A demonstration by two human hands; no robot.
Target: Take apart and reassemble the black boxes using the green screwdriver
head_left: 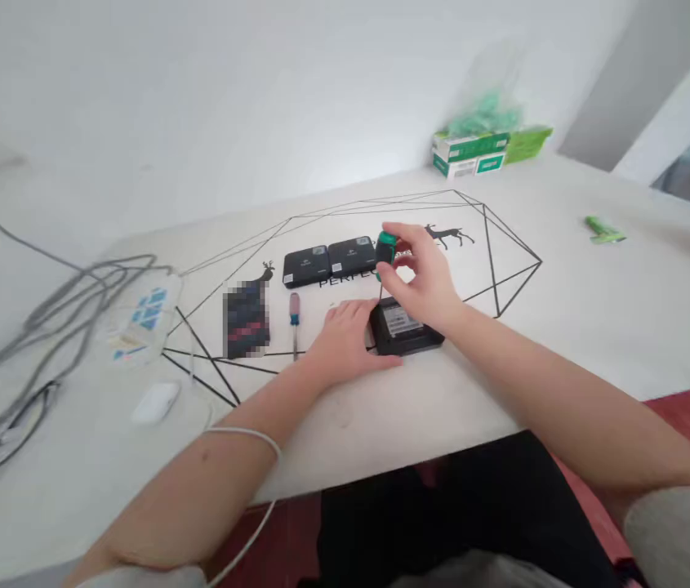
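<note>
My right hand (pixel 418 273) pinches the green and black handle of a screwdriver (pixel 386 245), held upright. Its thin shaft points down at the far left corner of a black box (pixel 406 327) with a white label on top. My left hand (pixel 353 339) is against the left side of that box, thumb along the near edge and fingers at the far left corner. Left of it on the table lies a second screwdriver (pixel 295 310) with a red and blue handle. Two similar flat black boxes, one left (pixel 306 266) and one right (pixel 351 256), sit side by side behind my hands.
A blurred-out dark item (pixel 247 320) lies on the white table (pixel 430 408). Coiled cables (pixel 69 302) and a white case (pixel 156 403) are on the left. Green and white cartons (pixel 470 155) stand back right, near a small green packet (pixel 604 229). A white cord (pixel 247 430) crosses my left forearm.
</note>
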